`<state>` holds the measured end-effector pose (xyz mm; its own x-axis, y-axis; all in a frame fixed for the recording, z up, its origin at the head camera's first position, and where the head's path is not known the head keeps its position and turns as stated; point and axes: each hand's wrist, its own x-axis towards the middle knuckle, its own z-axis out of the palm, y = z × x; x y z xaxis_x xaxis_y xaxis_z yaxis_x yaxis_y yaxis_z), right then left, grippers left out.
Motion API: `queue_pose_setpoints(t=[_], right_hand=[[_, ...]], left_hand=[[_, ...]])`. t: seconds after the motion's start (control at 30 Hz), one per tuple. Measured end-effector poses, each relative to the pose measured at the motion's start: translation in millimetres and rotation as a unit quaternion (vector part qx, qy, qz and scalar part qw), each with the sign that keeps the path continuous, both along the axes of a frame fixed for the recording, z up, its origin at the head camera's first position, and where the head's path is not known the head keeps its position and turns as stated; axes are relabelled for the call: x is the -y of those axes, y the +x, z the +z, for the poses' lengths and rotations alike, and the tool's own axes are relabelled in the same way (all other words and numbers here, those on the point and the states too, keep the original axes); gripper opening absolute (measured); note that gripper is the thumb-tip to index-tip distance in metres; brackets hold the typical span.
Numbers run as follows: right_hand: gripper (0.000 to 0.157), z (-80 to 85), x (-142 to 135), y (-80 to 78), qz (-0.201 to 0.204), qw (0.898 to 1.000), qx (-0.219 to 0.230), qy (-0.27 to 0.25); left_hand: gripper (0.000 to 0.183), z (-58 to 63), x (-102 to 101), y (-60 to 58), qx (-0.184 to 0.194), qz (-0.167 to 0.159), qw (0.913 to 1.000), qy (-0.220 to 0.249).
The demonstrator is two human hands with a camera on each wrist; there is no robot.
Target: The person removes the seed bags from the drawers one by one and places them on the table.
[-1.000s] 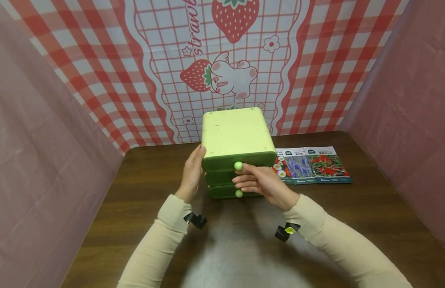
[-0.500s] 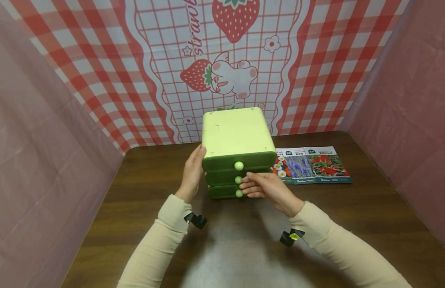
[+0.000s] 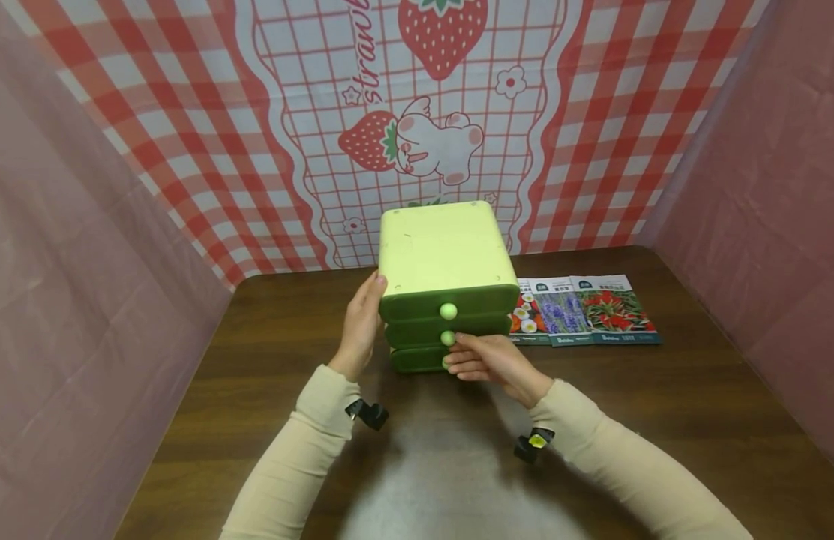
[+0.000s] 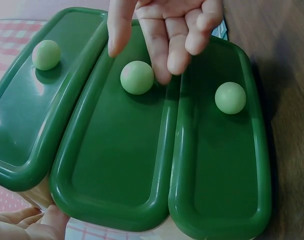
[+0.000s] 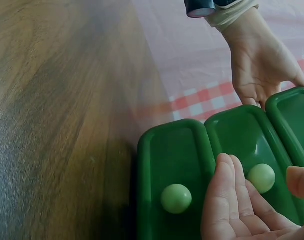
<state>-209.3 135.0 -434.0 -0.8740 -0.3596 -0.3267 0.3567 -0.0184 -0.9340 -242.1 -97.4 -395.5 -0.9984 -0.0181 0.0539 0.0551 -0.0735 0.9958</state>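
A small drawer cabinet (image 3: 447, 247) with a pale yellow-green top and three dark green drawers stands on the table, all its drawers pushed in. My left hand (image 3: 359, 326) lies along its left side, thumb at the top front edge. In front of the drawers is my right hand (image 3: 498, 365), thumb and fingers spread either side of the middle drawer's round light green knob (image 4: 137, 77). The right wrist view shows a gap between the thumb (image 5: 298, 181) and that knob. The top knob (image 4: 46, 55) and bottom knob (image 4: 230, 98) sit untouched in the left wrist view.
Three overlapping flower seed packets (image 3: 562, 315) lie right of the cabinet on the dark wooden table (image 3: 255, 420). A red-and-white checked cloth (image 3: 187, 135) with strawberries hangs behind. Pink curtains (image 3: 66, 300) close off both sides.
My right hand has come down from the top drawer's knob to the middle one, moving slightly right and then back left. The left hand and the cabinet have stayed put.
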Motion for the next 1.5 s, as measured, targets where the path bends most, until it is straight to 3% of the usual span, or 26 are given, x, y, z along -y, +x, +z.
queue_pose_setpoints(t=[0.47, 0.87, 1.5], right_hand=[[0.053, -6.9, 15, -7.2, -0.025, 0.999, 0.016, -0.028], [0.054, -9.2, 17, -6.6, -0.031, 0.999, 0.008, -0.019], [0.058, -4.4, 14, 11.0, -0.035, 0.999, -0.012, 0.006]], left_hand=[[0.059, -0.1, 0, 1.0, 0.001, 0.000, 1.0000, -0.007], [0.061, 2.6, 2, -1.6, 0.004, 0.002, 0.9999, -0.015], [0.059, 5.1, 0, -1.6, 0.006, 0.012, 0.9995, -0.030]])
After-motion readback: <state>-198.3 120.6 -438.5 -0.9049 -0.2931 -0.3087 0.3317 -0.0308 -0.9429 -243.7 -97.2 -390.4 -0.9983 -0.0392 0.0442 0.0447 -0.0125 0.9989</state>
